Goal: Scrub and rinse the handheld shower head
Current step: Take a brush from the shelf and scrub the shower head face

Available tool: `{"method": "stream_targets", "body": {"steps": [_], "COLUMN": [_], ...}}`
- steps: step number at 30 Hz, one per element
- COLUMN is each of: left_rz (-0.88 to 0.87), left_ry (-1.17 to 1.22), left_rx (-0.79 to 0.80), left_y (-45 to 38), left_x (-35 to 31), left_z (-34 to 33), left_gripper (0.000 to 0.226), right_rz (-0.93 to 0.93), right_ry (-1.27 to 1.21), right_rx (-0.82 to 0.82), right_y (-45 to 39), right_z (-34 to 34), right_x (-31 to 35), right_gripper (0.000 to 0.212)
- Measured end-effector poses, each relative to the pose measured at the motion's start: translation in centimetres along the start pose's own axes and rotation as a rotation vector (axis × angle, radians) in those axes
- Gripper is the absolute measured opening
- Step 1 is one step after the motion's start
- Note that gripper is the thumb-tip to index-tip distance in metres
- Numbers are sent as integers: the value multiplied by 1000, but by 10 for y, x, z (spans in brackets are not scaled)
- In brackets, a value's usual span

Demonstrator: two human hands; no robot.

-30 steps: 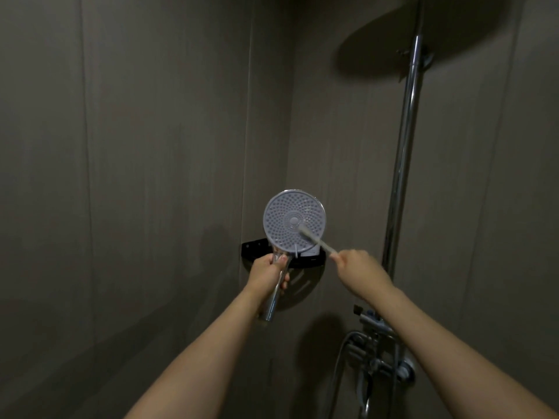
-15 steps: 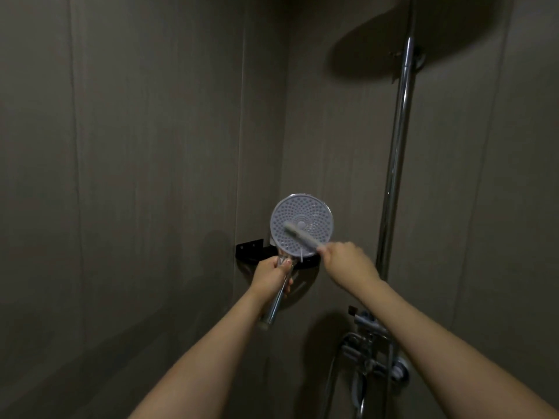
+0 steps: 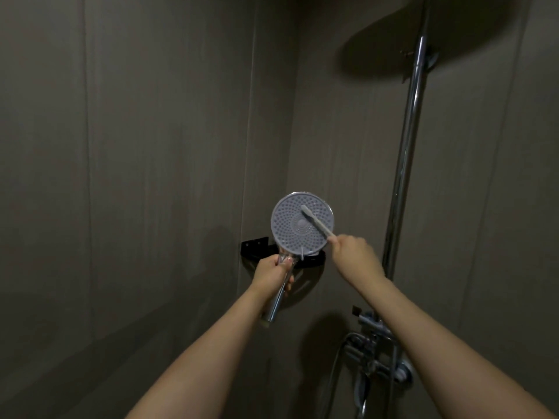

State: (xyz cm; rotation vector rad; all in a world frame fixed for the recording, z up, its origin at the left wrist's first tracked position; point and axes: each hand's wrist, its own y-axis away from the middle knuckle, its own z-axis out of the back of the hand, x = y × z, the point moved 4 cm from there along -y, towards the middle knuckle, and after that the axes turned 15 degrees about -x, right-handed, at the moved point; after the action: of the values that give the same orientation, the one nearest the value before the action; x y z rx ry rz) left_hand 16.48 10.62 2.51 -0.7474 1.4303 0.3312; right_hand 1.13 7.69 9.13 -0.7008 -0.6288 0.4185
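Head view, surroundings: a dim shower corner with two grey-brown panelled walls meeting behind the hands.
Corner shelf: a black bracket shelf is fixed in the corner, partly hidden behind the shower head and the left hand.
Riser: one chrome riser pipe runs up the right wall, just beside the right wrist; a wide overhead rain head shows dark at the top.
Mixer: one chrome mixer valve sits low on the right wall, partly covered by the right forearm, with a hose curving off it.
Shower head: one handheld shower head is held up in front of the corner, its round nozzle face turned toward the camera, its chrome handle slanting down and left.
Left hand: the left hand is wrapped firmly around the handle just under the disc.
Right hand: the right hand is closed around the end of a pale brush.
Brush: one slim brush, toothbrush-like, lies diagonally across the face, its tip on the upper right part.
Writing: no lettering or brand can be read.
Count: two hands, one shower head, one brush.
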Motion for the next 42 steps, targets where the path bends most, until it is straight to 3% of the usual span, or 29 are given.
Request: {"method": "stream_targets", "body": {"steps": [5, 13, 19, 24, 27, 29, 34, 37, 42], "left_rz": [11, 126, 113, 174, 227, 258, 354, 397, 468], "left_ry": [46, 92, 17, 4, 25, 34, 64, 100, 200], "left_rx": [-16, -55, -29, -52, -72, -67, -35, -38, -37], "left_y": [1, 2, 7, 10, 15, 21, 35, 42, 46], "left_x": [0, 15, 39, 64, 86, 103, 154, 173, 193], "left_z": [1, 16, 10, 21, 24, 20, 2, -12, -40], "left_gripper": [30, 25, 30, 26, 24, 23, 20, 19, 18], "right_rz": [119, 145, 230, 77, -194, -325, -470, -458, -499], "right_ry": [148, 298, 247, 250, -78, -164, -74, 94, 229], "right_rx": [241, 174, 202, 140, -38, -86, 45, 143, 198], "right_y": [8, 21, 34, 47, 58, 66, 98, 111, 114], "right_z": [-17, -6, -33, -29, -32, -50, -101, -113, -133], "right_x": [4, -31, -7, -66, -96, -117, -172, -193, -213], "right_gripper": [36, 40, 38, 39, 35, 34, 17, 12, 27]}}
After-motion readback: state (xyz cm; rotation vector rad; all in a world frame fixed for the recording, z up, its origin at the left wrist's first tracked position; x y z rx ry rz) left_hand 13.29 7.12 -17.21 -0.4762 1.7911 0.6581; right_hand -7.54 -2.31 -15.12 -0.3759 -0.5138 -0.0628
